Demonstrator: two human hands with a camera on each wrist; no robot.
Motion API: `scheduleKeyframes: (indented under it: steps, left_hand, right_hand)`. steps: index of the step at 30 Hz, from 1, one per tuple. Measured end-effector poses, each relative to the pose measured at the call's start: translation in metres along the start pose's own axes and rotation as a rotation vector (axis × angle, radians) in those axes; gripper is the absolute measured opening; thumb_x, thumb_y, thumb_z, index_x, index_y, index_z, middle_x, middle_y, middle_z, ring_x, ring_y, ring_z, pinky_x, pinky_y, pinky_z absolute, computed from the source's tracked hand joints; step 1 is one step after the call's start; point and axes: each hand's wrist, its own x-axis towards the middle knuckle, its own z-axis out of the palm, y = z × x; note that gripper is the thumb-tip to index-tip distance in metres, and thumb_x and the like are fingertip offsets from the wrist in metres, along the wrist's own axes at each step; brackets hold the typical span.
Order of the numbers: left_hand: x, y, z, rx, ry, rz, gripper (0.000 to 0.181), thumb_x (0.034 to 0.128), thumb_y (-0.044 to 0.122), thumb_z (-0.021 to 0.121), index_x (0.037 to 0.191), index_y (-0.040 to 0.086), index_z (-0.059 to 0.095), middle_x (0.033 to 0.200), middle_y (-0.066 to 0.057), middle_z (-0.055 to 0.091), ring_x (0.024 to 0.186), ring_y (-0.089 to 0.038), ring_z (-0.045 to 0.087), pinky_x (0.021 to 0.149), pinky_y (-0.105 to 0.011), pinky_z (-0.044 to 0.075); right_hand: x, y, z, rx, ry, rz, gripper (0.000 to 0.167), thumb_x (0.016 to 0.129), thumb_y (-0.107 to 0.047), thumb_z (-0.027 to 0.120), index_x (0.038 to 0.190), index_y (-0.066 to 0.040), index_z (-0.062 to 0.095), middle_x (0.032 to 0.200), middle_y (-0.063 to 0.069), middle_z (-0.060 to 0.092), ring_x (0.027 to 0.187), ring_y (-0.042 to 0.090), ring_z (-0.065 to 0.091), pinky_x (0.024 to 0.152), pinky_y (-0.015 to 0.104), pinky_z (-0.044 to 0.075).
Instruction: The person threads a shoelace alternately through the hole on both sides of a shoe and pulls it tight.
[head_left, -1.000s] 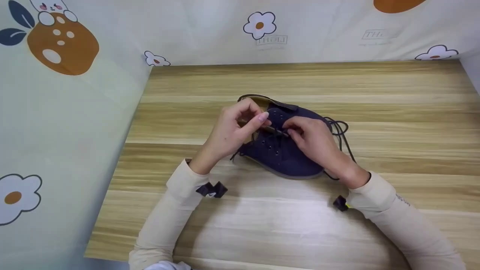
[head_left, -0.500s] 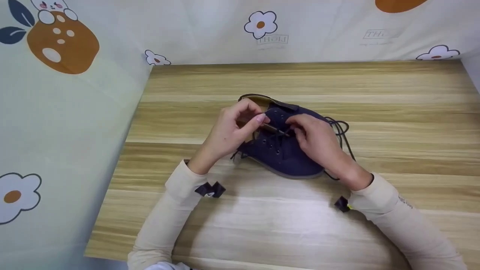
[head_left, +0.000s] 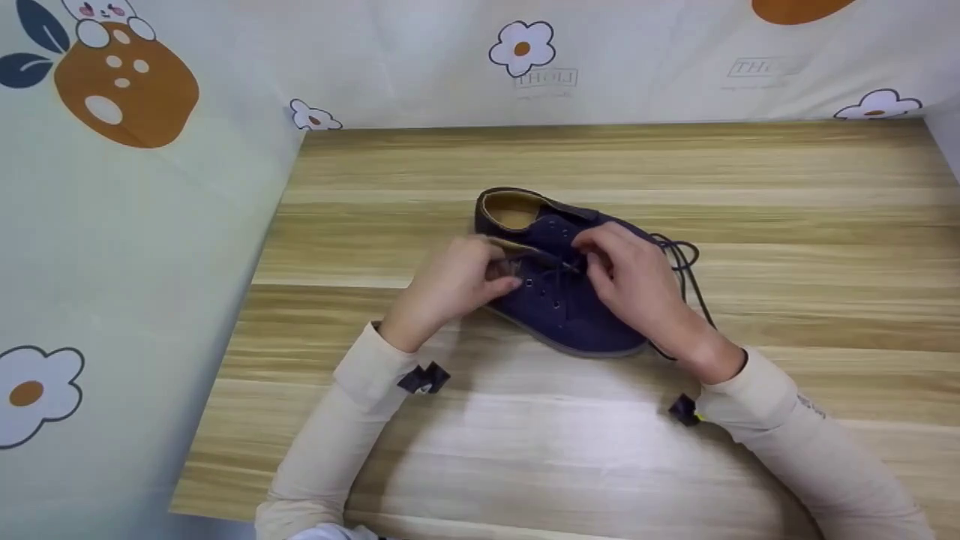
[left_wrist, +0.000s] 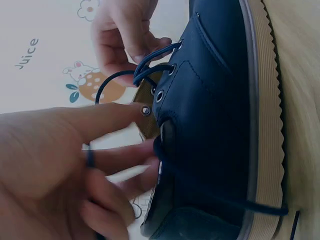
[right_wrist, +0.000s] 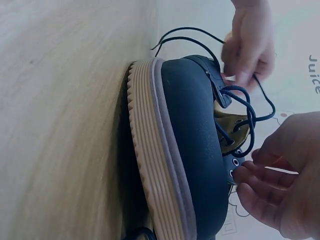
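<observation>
Left hand [head_left: 454, 281] blurred, right hand [head_left: 637, 274] at navy lace-up shoe [head_left: 581, 322]; can't tell either grip. Draw shoelace [left_wrist: 155, 54] snug, untwisted.

Head view: high, farther, forward-down. Wrist views: low, close, facing laces [left_wrist: 137, 77], which both share.

Table [head_left: 540, 427]: pale glare at its near middle, soft shadow beside the left sleeve [head_left: 326, 442].
Left hand [head_left: 454, 281]: smeared with blur in the head view.
Shoe [right_wrist: 192, 125]: strong shadow beside it, right wrist view.
Wall [head_left: 390, 60]: bright; bluish tint in wrist views.
</observation>
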Motion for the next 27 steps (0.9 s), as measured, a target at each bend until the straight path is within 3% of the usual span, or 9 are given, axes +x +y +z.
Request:
scheduleKeyframes:
  steps: [3, 6, 11, 14, 16, 18, 22, 24, 27]
  left_hand:
    - [-0.001, 0.000, 0.000, 0.009, -0.045, -0.013, 0.024, 0.0896, 0.033, 0.072, 0.085, 0.010, 0.071, 0.091, -0.007, 0.068, 0.077, -0.019, 0.058, 0.069, -0.035, 0.048]
    - [-0.002, -0.001, -0.002, -0.064, 0.032, -0.013, 0.017, 0.0912, 0.026, 0.070, 0.091, 0.010, 0.072, 0.093, -0.006, 0.071, 0.080, -0.019, 0.061, 0.072, -0.034, 0.051]
    - [-0.001, -0.001, -0.011, -0.372, 0.212, -0.009, 0.011, 0.0933, 0.017, 0.063, 0.092, 0.008, 0.068, 0.092, -0.005, 0.070, 0.080, -0.016, 0.058, 0.074, -0.029, 0.047]
    - [0.000, 0.001, -0.016, -0.599, 0.234, 0.011, 0.012, 0.0938, 0.015, 0.061, 0.085, 0.007, 0.064, 0.097, -0.006, 0.071, 0.087, -0.014, 0.060, 0.079, -0.027, 0.048]
    - [0.001, 0.001, -0.017, -0.648, 0.247, 0.019, 0.014, 0.0930, 0.015, 0.062, 0.081, 0.009, 0.063, 0.103, -0.004, 0.073, 0.096, -0.014, 0.061, 0.088, -0.027, 0.048]
    - [0.001, 0.000, -0.016, -0.574, 0.291, 0.029, 0.018, 0.0903, 0.018, 0.066, 0.076, 0.009, 0.061, 0.103, -0.004, 0.072, 0.101, -0.017, 0.059, 0.093, -0.028, 0.044]
    - [0.003, -0.004, -0.009, -0.282, 0.342, -0.025, 0.022, 0.0833, 0.023, 0.073, 0.076, 0.008, 0.059, 0.097, -0.004, 0.065, 0.095, -0.022, 0.053, 0.087, -0.034, 0.040]
    - [0.004, -0.006, -0.005, -0.151, 0.310, -0.055, 0.021, 0.0824, 0.023, 0.074, 0.087, 0.008, 0.060, 0.100, -0.006, 0.061, 0.095, -0.025, 0.052, 0.086, -0.036, 0.043]
    - [0.003, -0.006, 0.001, 0.007, 0.311, -0.043, 0.033, 0.0811, 0.021, 0.075, 0.109, 0.010, 0.061, 0.114, -0.009, 0.060, 0.101, -0.028, 0.053, 0.088, -0.041, 0.046]
  right_hand:
    - [-0.001, 0.000, 0.001, 0.003, -0.007, -0.007, 0.020, 0.091, -0.003, 0.058, 0.104, -0.013, 0.070, 0.097, 0.004, 0.070, 0.076, 0.015, 0.061, 0.069, 0.031, 0.050]
    - [-0.002, 0.001, 0.002, 0.001, -0.029, -0.014, 0.019, 0.091, -0.004, 0.059, 0.104, -0.012, 0.070, 0.097, 0.004, 0.070, 0.075, 0.016, 0.061, 0.068, 0.032, 0.050]
    - [-0.004, 0.002, 0.002, -0.003, -0.084, -0.009, 0.020, 0.092, -0.005, 0.059, 0.107, -0.013, 0.069, 0.098, 0.004, 0.070, 0.071, 0.015, 0.059, 0.065, 0.030, 0.047]
    - [-0.004, 0.002, 0.002, -0.006, -0.106, 0.001, 0.021, 0.092, -0.006, 0.058, 0.109, -0.014, 0.069, 0.099, 0.003, 0.070, 0.071, 0.015, 0.058, 0.065, 0.030, 0.046]
    - [-0.004, 0.003, 0.002, -0.008, -0.112, 0.004, 0.022, 0.092, -0.006, 0.058, 0.109, -0.015, 0.069, 0.100, 0.003, 0.070, 0.071, 0.016, 0.058, 0.065, 0.030, 0.047]
    - [-0.004, 0.003, 0.002, -0.007, -0.115, 0.004, 0.022, 0.092, -0.007, 0.058, 0.109, -0.015, 0.069, 0.100, 0.003, 0.070, 0.072, 0.016, 0.058, 0.066, 0.030, 0.047]
    - [-0.004, 0.003, 0.003, -0.008, -0.117, 0.000, 0.022, 0.091, -0.006, 0.059, 0.109, -0.014, 0.069, 0.099, 0.004, 0.070, 0.071, 0.016, 0.058, 0.065, 0.030, 0.046]
    - [-0.004, 0.004, 0.004, -0.008, -0.116, 0.001, 0.021, 0.091, -0.006, 0.059, 0.109, -0.013, 0.069, 0.099, 0.004, 0.070, 0.071, 0.016, 0.058, 0.064, 0.030, 0.046]
    - [-0.004, 0.004, 0.004, -0.007, -0.115, 0.005, 0.021, 0.091, -0.006, 0.060, 0.109, -0.013, 0.069, 0.099, 0.004, 0.070, 0.070, 0.016, 0.057, 0.064, 0.031, 0.046]
